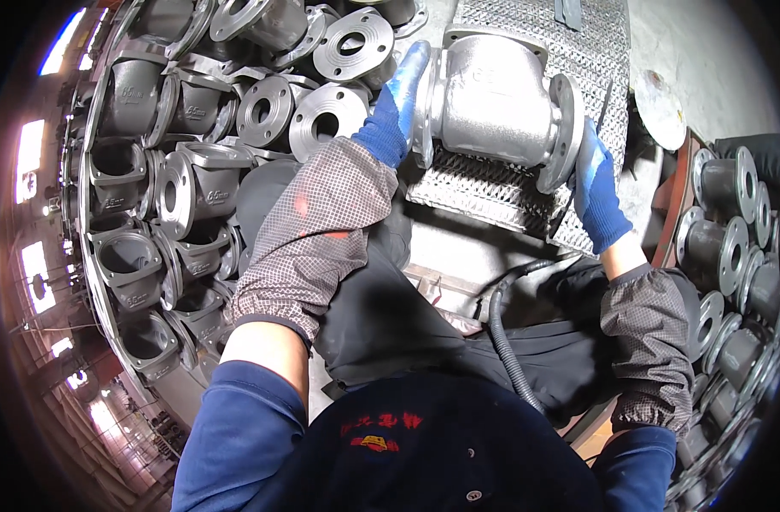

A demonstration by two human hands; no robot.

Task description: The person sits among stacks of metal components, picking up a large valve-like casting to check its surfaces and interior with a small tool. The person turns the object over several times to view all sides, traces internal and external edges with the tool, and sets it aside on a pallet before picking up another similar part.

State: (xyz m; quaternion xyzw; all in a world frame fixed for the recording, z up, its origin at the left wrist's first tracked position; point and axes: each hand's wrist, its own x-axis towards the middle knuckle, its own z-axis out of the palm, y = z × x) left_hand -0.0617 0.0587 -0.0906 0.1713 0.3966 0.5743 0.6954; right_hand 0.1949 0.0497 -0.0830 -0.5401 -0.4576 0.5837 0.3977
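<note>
A seated person, seen from above, holds a large silver-grey flanged metal casting (492, 102) at the top centre, above a worktop of silver patterned metal mesh (484, 188). Whether it touches the worktop is hard to tell. Its barrel lies crosswise, with a round flange at each end and a wider, squared flange on the far side.

The left hand (398, 107), in a blue glove with a paler coated palm, is clamped on the left end flange, fingers close together and pointing away from the wearer. The right hand (598, 183), gloved alike, is clamped on the right end flange from its outer side; its fingertips are partly hidden.

Grey checked sleeve covers (313, 226) wrap both forearms, over dark blue sleeves. To the left, dark grey flanged castings (206, 183) are packed in close rows, some with open mouths upward. More grey flanged castings (718, 247) are piled at the far right. A ribbed dark hose (502, 337) curves down between the person's legs. A pale round disc (660, 109) stands right of the worktop.
</note>
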